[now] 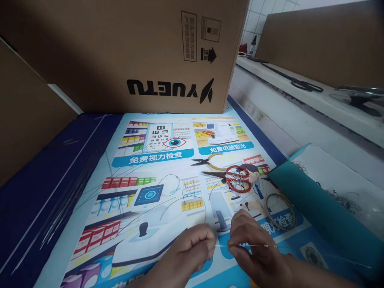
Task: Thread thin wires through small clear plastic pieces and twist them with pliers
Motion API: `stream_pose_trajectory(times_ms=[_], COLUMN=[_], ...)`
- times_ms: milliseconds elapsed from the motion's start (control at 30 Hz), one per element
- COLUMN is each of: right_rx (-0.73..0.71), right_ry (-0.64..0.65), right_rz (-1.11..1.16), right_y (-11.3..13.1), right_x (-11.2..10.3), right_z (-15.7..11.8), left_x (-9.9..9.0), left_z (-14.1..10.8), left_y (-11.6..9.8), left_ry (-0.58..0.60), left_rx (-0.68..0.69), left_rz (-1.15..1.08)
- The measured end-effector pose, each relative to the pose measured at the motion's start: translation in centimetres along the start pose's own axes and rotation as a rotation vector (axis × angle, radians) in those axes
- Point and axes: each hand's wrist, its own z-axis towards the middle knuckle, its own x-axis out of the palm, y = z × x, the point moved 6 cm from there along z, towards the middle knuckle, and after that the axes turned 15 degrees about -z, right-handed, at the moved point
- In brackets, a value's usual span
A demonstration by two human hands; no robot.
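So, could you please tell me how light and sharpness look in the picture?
In the head view, the YUETU carton darkens toward its upper left; the thin strand between the left hand and right hand shows as a pale glint; the red-handled scissors look fairly crisp.

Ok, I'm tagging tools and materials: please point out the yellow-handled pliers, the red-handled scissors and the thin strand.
Yellow-handled pliers point(207, 161): head view, at the pivot.
Red-handled scissors point(221, 175): head view, blades near the pivot.
Thin strand point(221, 246): head view, stretch between left hand point(195, 247) and right hand point(261, 255).
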Motion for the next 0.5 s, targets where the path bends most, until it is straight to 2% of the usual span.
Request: stream_pose_trajectory(times_ms=[133, 267, 500], right_rx=[-0.023, 0.031, 0.06], right_ry=[0.009, -0.01, 0.014], right_rz=[-0.003, 0.033, 0.118], right_y=[0.29, -0.02, -0.29], right_x=[-0.06, 0.0, 0.31], right_z=[0.21, 0.19, 0.05], left_x=[0.26, 0.45, 0.39], left_z=[-0.04, 0.11, 0.09], left_y=[0.47, 0.5, 0.09], left_ry=[0.021, 0.034, -0.044], left_rx=[0.005, 0.024, 0.086], left_rz=[-0.014, -0.003, 0.089])
